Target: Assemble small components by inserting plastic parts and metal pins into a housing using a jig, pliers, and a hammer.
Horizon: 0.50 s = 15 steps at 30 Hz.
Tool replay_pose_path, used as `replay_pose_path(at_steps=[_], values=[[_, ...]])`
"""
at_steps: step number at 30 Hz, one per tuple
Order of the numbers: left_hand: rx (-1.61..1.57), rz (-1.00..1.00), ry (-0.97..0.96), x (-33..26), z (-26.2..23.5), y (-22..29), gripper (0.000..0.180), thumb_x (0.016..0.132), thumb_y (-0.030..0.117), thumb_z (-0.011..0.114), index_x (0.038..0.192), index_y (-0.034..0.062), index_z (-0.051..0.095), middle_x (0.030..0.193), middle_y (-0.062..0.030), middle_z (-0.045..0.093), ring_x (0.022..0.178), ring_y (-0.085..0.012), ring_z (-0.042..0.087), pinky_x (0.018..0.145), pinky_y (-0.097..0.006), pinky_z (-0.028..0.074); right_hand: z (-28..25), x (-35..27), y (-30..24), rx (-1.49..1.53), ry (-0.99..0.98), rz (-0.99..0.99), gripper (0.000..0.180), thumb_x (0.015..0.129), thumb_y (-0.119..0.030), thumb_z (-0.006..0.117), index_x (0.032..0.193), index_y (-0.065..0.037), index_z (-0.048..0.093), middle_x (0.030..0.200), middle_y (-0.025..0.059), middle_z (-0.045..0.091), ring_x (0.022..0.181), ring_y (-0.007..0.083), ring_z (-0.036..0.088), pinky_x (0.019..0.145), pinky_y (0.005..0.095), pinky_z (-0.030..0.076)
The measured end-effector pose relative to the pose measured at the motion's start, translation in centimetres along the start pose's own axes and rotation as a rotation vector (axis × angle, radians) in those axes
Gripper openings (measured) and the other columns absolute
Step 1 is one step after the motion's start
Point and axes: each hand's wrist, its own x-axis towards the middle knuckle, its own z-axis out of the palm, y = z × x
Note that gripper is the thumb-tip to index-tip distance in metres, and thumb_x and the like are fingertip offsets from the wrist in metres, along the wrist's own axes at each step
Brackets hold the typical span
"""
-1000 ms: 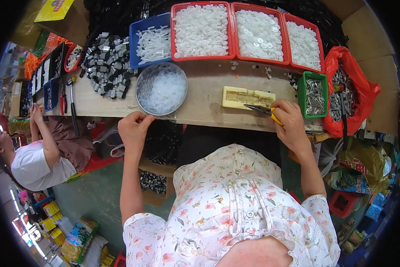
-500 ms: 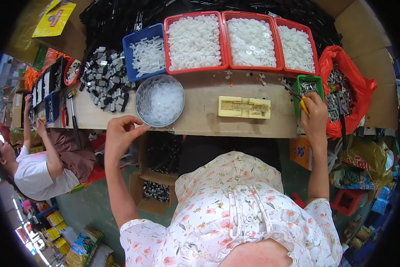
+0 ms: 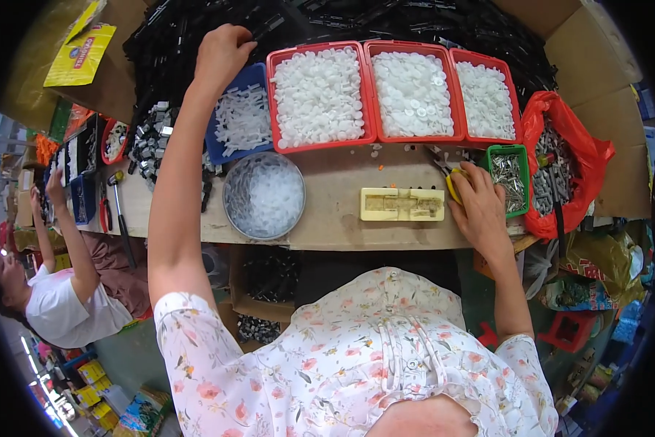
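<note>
My left hand (image 3: 224, 55) reaches far across to the heap of black plastic parts (image 3: 327, 25). Its fingers are curled together at the heap's edge, and what is between them, if anything, I cannot make out. At the bench's right, my right hand (image 3: 482, 207) is closed on yellow-handled pliers (image 3: 455, 186), their jaws pointing away and to the left. Just left of that hand lies a cream fixture block (image 3: 402, 205) with a stepped groove. Beside its fingers stands a green bin (image 3: 507, 149) of metal pins. A round metal bowl (image 3: 225, 195) holds small translucent pieces.
Three red trays (image 3: 368, 95) hold white plastic pieces, next to a blue tray (image 3: 214, 138) of white sticks. Metal-coloured blocks (image 3: 147, 146) lie under my left arm. A red bag (image 3: 586, 204) of grey parts stands right; a hammer (image 3: 120, 204) and co-worker (image 3: 72, 298) are left.
My left hand has moved from beside the bowl up and away to the black heap. My right hand has brought the pliers left and nearer, toward the fixture block.
</note>
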Motion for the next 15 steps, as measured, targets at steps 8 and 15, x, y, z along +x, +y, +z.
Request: replay_pose_path(at_steps=[8, 15], values=[[0.313, -0.131, -0.114, 2.3, 3.4, -0.4, 0.020, 0.085, 0.020, 0.072, 0.100, 0.0079, 0.076, 0.097, -0.0150, 0.074, 0.091, -0.0330, 0.071, 0.080, -0.042, 0.056, -0.9, -0.8, 1.2, 0.205, 0.037, -0.054, 0.050, 0.083, -0.005, 0.071, 0.130, -0.006, 0.056, 0.139, 0.0158, 0.050, 0.128, 0.0356, 0.050, 0.103, 0.0447, 0.041], [-0.250, -0.119, 0.187, -1.0, -2.8, 5.7, 0.024, 0.082, 0.023, 0.076, 0.092, 0.0017, 0.075, 0.082, -0.0094, 0.074, 0.070, -0.0169, 0.071, 0.068, -0.030, 0.056, -2.2, 0.1, 0.5, 0.419, 0.237, -0.176, 0.040, 0.081, 0.005, 0.069, 0.120, -0.002, 0.063, 0.128, 0.0174, 0.058, 0.115, 0.0348, 0.061, 0.096, 0.0387, 0.049]])
